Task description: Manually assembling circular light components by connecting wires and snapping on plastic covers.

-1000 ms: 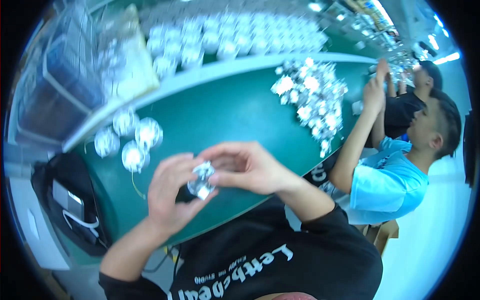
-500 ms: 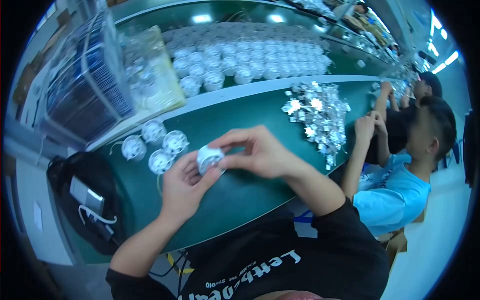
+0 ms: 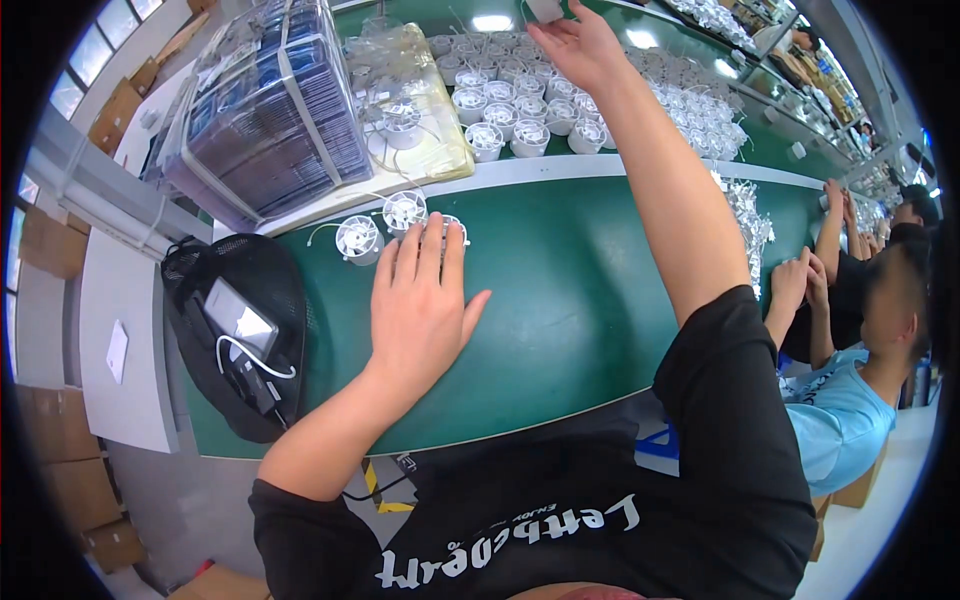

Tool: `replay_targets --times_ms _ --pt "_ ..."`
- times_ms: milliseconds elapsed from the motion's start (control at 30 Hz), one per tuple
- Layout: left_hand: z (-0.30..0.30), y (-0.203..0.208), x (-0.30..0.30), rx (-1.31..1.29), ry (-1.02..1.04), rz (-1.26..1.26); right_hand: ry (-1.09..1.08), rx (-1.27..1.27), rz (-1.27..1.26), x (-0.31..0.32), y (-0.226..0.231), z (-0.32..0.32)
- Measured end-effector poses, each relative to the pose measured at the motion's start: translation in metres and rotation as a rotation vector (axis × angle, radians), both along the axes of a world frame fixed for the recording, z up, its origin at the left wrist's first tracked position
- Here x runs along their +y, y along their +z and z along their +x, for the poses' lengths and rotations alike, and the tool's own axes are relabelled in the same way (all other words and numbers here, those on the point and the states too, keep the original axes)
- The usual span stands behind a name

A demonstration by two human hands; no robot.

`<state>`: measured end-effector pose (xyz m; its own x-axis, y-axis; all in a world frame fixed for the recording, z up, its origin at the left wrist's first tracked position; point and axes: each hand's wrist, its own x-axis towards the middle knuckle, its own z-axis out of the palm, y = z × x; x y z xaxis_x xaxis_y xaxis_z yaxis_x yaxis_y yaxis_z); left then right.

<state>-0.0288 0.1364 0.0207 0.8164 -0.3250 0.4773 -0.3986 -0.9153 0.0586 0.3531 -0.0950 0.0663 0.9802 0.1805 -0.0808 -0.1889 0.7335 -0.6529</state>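
White fan parts under flat open left hand, right hand gripping small white piece.

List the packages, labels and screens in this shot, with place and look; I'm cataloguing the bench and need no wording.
Strapped bundle: upper left, clear-wrapped stack of dark blue flat packs, pale straps.
Clear bag: right of the bundle, yellowish plastic holding white round parts.
Cardboard boxes: far left, on the floor, brown.
Small device: on the black mesh bag, left of the left hand, pale rectangular face; whether it is a screen is unclear.
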Motion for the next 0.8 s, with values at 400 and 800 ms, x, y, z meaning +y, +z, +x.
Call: replay_targets --times_ms 400,800 --pt "-0.032 0.006 -0.013 0.042 -0.169 -0.049 0.257 -0.861 -1.209 0.018 0.039 -0.253" --pt "-0.029 -0.012 -0.015 0.225 -0.500 -0.582 0.276 -0.904 -1.377 -0.012 -0.019 -0.377"
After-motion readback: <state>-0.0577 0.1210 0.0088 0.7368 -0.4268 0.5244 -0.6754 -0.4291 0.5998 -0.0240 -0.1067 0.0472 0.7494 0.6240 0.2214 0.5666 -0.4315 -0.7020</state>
